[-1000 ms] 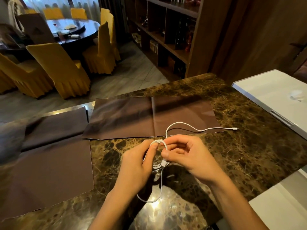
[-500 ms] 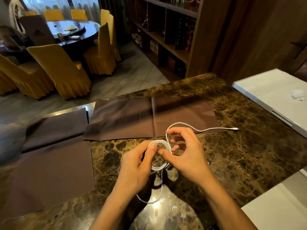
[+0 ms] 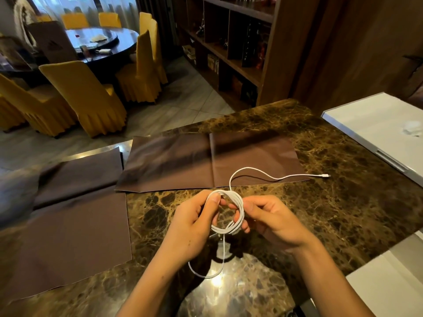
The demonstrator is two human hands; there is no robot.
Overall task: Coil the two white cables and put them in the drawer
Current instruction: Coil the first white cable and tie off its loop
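Observation:
A white cable [image 3: 239, 203] is wound into several small loops between my two hands above the marble table [image 3: 343, 202]. My left hand [image 3: 194, 223] pinches the left side of the coil between thumb and fingers. My right hand [image 3: 272, 218] grips the coil's right side. One free end runs up and right across the brown cloth to a plug [image 3: 325, 175] lying on the marble. A second slack loop [image 3: 206, 273] hangs below my hands. A white drawer [image 3: 375, 131] stands open at the right, with a small white object [image 3: 412, 130] inside, too blurred to identify.
Two brown cloths lie on the marble, one straight ahead [image 3: 183, 163] and one to the left [image 3: 68, 225]. A white surface [image 3: 389, 282] borders the table at the lower right. Yellow chairs [image 3: 84, 97], a dark round table and a wooden bookshelf [image 3: 229, 46] stand beyond.
Another turn has been added, so the coil between my hands is thicker. My right hand swung over the coil and now grips its right side. The plug has stayed put.

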